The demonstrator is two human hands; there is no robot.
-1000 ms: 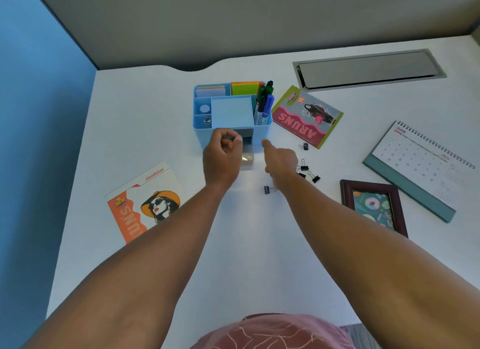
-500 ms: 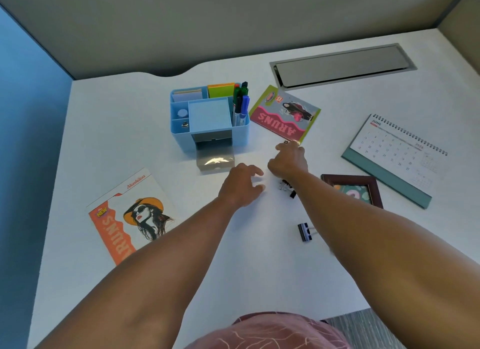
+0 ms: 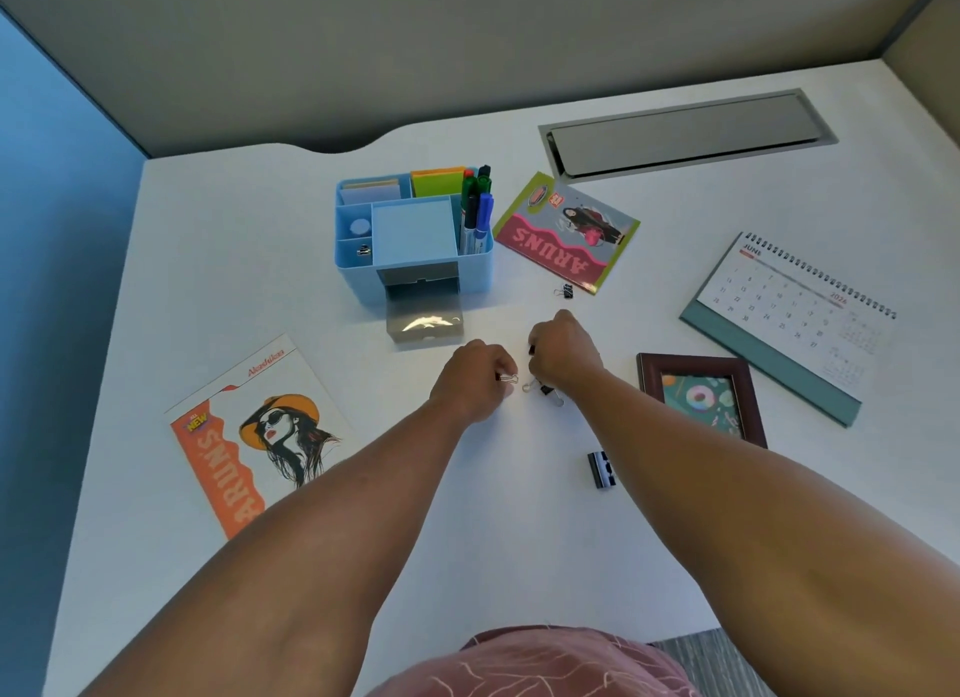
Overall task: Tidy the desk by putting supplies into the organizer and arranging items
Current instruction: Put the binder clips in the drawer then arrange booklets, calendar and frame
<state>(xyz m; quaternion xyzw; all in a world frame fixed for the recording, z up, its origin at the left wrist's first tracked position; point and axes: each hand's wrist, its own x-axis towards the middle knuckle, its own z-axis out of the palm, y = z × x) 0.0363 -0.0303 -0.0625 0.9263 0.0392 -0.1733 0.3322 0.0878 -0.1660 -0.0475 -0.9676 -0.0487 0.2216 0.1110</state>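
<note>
While both hands work at the loose binder clips just in front of the organizer's drawer [image 3: 425, 322], which stands pulled open, the step in hand appears to be gathering the clips for that drawer. The left hand [image 3: 474, 382] is curled and pinches one small clip [image 3: 506, 379] at its fingertips. The right hand [image 3: 563, 353] is curled over a cluster of clips [image 3: 545, 389] lying on the desk [image 3: 519, 514]; something dark shows at its fingers, though whether they grip it cannot be told.

To do the step well, I judge each clip should be taken by its body, not its wire handles, and dropped over the drawer, not slid. Two strays need collecting: a larger clip [image 3: 601, 469] nearer the person, and a small one [image 3: 563, 291] touching the edge of the pink leaflet [image 3: 566, 231].

The blue organizer [image 3: 413, 231] sits at the far centre, holding markers [image 3: 475, 203] and sticky notes [image 3: 437, 182].

Legible writing: "ARUN'S" on the pink leaflet; "ARUN'S" and "NEW" on the orange leaflet [image 3: 254, 431]; "JUNE" and what looks like "2026" on the desk calendar [image 3: 795, 307]. A framed picture [image 3: 701, 397] lies beside the right forearm.
</note>
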